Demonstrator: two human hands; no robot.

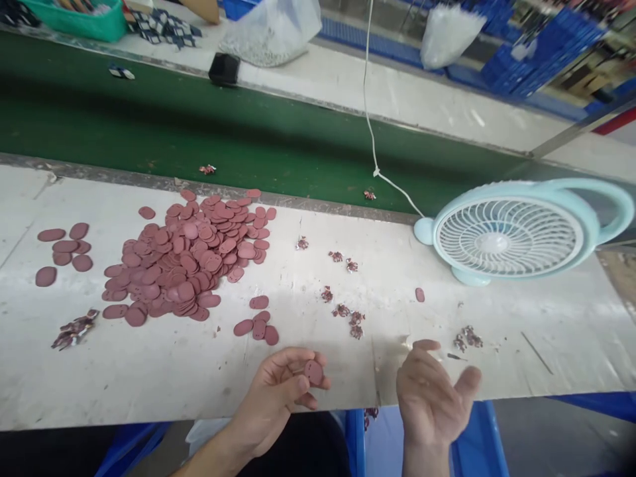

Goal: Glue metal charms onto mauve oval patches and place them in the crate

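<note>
My left hand (272, 392) is over the front edge of the table, its thumb and fingers closed on a small oval dark-pink piece (313, 372) with tiny holes. To the right, my right hand (433, 397) is raised, thumb spread away from loosely curled fingers. A reddish tip shows at the top of this hand; whether it is a fingertip or a piece I cannot tell. Ahead of my left hand is a small group of similar ovals (259, 328). Beyond and to the left spreads a large heap of ovals (189, 258).
Small reddish-brown clusters (341, 310) dot the table (308, 278); more clusters (468, 338) are beside my right hand. A light-blue fan (507, 232) stands at the right, its white cord crossing a green strip (298, 146). Blue bins (477, 437) are below the front edge.
</note>
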